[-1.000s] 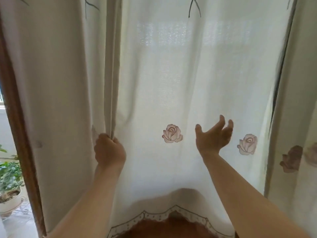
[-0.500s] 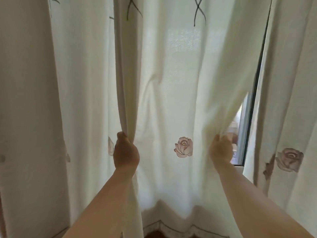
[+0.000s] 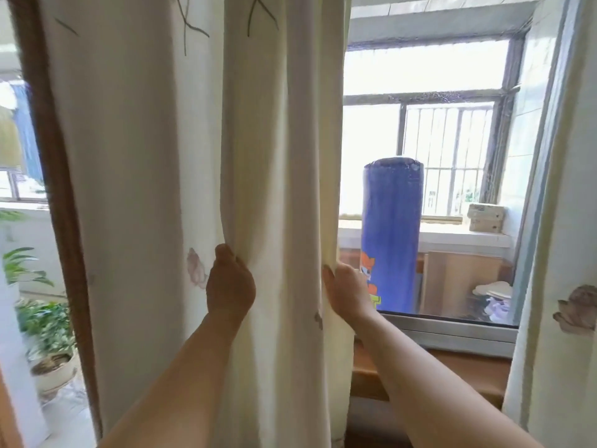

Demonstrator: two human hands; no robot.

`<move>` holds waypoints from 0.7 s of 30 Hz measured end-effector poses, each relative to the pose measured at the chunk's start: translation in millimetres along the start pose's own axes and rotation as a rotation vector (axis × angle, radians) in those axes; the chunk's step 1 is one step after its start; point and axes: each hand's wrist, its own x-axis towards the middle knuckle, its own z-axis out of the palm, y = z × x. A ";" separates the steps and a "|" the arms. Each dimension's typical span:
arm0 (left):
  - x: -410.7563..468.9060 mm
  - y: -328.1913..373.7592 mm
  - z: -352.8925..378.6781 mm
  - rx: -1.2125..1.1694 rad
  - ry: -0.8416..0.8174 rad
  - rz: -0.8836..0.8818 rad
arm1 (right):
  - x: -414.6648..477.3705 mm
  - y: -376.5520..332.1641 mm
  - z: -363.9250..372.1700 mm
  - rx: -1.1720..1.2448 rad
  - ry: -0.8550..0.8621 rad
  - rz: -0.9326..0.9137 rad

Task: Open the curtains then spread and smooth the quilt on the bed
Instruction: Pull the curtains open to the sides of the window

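Observation:
A cream curtain panel (image 3: 277,163) with rose embroidery hangs bunched in folds left of the window (image 3: 429,150). My left hand (image 3: 230,286) grips a fold of it at waist height. My right hand (image 3: 347,291) holds the panel's right edge, close beside the left hand. A second cream curtain (image 3: 562,253) hangs at the far right. The window glass between them is uncovered. No bed or quilt is in view.
A brown wooden door frame (image 3: 55,189) stands at the left, with potted plants (image 3: 42,324) beyond it. Behind the glass stand a tall blue cylinder (image 3: 391,234), wooden boards (image 3: 462,282) and stacked boxes (image 3: 486,216). A wooden sill (image 3: 452,370) runs below the window.
My right hand took hold of the curtain's right edge and drew it leftward toward my left hand. The panel is now bunched and the window is uncovered.

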 end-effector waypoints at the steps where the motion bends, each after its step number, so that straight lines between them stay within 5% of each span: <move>1: 1.3 -2.3 -5.3 -0.039 0.013 -0.011 | 0.2 0.6 2.4 0.041 -0.017 -0.023; 9: -14.2 30.7 -37.2 -0.435 0.190 0.306 | 12.2 -7.6 -7.1 0.402 -0.043 -0.049; 15: 3.4 36.8 -38.9 0.078 0.131 0.048 | 32.7 -37.4 -13.9 0.547 -0.050 -0.070; 21: 13.3 21.9 -42.7 0.494 0.034 0.082 | 50.7 -63.2 -7.8 0.247 0.053 -0.162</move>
